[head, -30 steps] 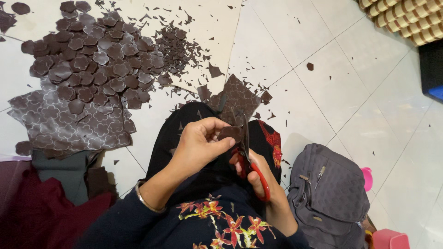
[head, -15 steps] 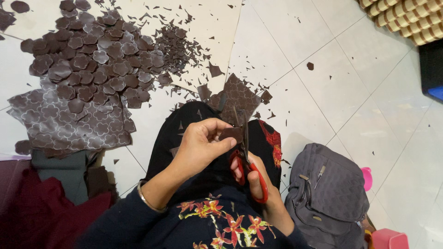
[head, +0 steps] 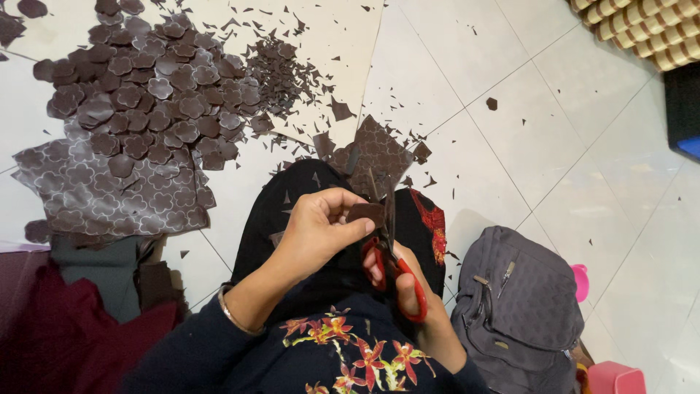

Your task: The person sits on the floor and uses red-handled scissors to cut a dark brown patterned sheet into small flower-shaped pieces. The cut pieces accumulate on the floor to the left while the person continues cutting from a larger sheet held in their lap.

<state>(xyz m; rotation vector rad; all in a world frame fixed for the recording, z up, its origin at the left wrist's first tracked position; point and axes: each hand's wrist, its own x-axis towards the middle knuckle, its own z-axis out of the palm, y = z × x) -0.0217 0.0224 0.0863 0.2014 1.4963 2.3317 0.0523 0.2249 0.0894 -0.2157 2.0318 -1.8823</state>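
Brown cut-out piece (head: 363, 213) sits pinched between your left hand's (head: 313, 233) thumb and fingertips, just above your lap, with the blades of the red-handled scissors (head: 394, 259) touching its right edge. Your right hand (head: 408, 281) is clenched through the scissor loops, at about 4 o'clock from the piece. It looks thin, light and floppy, so I judge it will bend if you hold it far from the cut; grip it close beside the blade line. At 10 o'clock on the floor lies the pile of flower shapes (head: 157, 95), partly over a patterned brown sheet (head: 95, 201). A grey backpack (head: 521, 306) rests at 4 o'clock.
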